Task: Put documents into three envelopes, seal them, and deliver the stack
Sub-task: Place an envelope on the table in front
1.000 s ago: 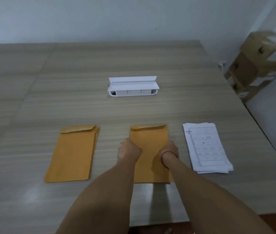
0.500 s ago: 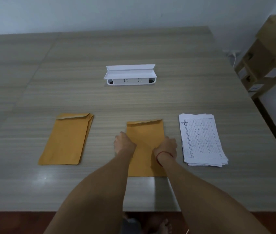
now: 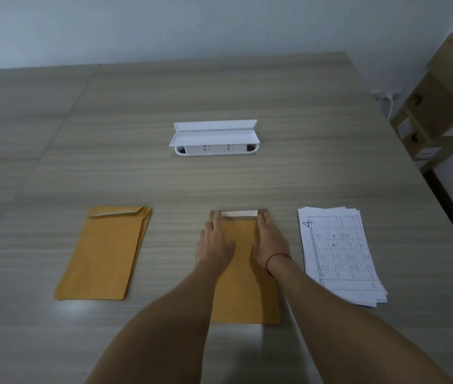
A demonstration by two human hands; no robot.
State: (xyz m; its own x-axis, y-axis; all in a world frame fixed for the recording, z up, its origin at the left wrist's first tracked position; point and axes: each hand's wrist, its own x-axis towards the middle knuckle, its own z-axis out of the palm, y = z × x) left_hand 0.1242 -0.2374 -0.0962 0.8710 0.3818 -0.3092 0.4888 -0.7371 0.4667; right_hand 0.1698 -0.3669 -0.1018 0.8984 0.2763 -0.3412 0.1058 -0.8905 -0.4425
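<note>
Both palms lie flat, your left hand (image 3: 215, 245) and right hand (image 3: 269, 242) straight-fingered on the middle envelope (image 3: 244, 295) at lower centre, fingertips pinning its flap (image 3: 239, 213) at the top edge; hold it flat and steady; the documents (image 3: 338, 253) wait at right.

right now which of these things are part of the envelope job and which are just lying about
Part of the job:
middle envelope, flap open, white strip showing
left hand and right hand, flat on it
left envelopes, flap folded over
document stack

Just lying about:
white socket box set in the table
cardboard boxes past the table's right edge
</note>
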